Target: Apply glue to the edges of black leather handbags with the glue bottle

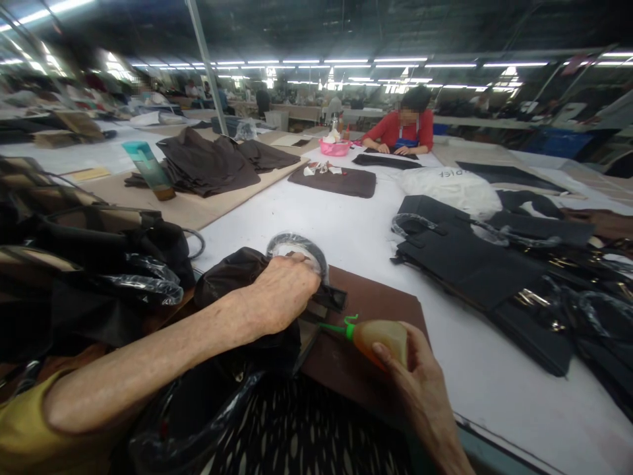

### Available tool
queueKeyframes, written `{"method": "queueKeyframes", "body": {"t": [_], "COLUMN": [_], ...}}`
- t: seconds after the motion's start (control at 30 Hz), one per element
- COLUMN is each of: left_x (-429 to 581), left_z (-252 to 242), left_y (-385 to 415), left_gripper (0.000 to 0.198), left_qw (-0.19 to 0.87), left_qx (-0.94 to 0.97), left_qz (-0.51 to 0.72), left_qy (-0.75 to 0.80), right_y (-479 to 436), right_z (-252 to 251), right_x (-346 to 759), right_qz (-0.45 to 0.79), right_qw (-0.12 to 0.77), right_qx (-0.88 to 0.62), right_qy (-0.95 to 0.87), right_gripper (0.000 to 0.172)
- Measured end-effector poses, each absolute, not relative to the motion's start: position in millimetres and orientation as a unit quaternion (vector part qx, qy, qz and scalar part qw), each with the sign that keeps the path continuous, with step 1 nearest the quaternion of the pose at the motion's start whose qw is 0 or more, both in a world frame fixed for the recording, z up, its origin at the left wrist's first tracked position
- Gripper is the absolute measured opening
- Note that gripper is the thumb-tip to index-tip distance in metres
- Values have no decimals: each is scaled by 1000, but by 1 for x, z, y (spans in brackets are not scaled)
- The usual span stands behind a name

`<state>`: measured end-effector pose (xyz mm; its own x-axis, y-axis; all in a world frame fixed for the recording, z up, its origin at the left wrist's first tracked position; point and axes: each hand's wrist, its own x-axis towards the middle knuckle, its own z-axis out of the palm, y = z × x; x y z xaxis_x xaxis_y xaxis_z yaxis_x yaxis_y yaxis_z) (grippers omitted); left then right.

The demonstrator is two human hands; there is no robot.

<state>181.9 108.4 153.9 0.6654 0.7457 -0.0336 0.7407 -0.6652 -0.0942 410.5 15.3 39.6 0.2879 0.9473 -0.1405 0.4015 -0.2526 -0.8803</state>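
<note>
My right hand [420,369] is wrapped round a glue bottle [378,338], a soft squeeze bottle of amber liquid with a green nozzle. The bottle lies nearly level, its tip pointing left at the edge of a black handbag [277,346]. My left hand [287,293] is closed on the upper part of that bag, beside its plastic-wrapped handle [301,245]; the fingertips are hidden behind the hand. A second wrapped handle [198,422] loops toward my lap. Under the bag and bottle lies a brown board [390,297].
More black handbags stand at the left [99,264] and lie at the right [475,270]. A teal-lidded bottle [148,170] stands by dark brown leather pieces [208,161]. Across the white table [356,231], a co-worker in red [386,128] bends over dark pieces near a pink basket [335,148].
</note>
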Motion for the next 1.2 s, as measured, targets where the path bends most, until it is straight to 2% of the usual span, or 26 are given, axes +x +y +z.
{"method": "queueKeyframes", "body": {"t": [0.3, 0.47, 0.67, 0.77, 0.87, 1.03, 1.13, 1.2], "left_x": [186, 189, 189, 189, 190, 191, 190, 190], "left_z": [171, 177, 179, 178, 181, 187, 188, 188], "left_y": [135, 142, 152, 158, 164, 168, 170, 171], "left_gripper": [11, 12, 12, 14, 15, 17, 18, 18], "left_qw": [-7, -14, -19, -18, -20, -25, -24, -28], "left_qx": [-886, -887, -890, -889, -886, -881, -877, -872], "left_qz": [105, 111, 127, 136, 142, 133, 128, 128], "left_qy": [-453, -448, -437, -437, -441, -452, -463, -471], "right_y": [19, 25, 39, 39, 33, 22, 28, 38], "right_z": [24, 21, 17, 25, 42, 75, 94, 111], "right_x": [414, 415, 413, 405, 397, 408, 434, 459], "right_qz": [343, 333, 252, 226, 252, 310, 422, 450], "right_qw": [433, 428, 447, 462, 500, 597, 634, 641], "right_qx": [-673, -679, -666, -636, -620, -606, -579, -575], "right_qy": [-492, -496, -542, -575, -550, -425, -292, -238], "right_gripper": [61, 60, 61, 54, 51, 60, 45, 37]}}
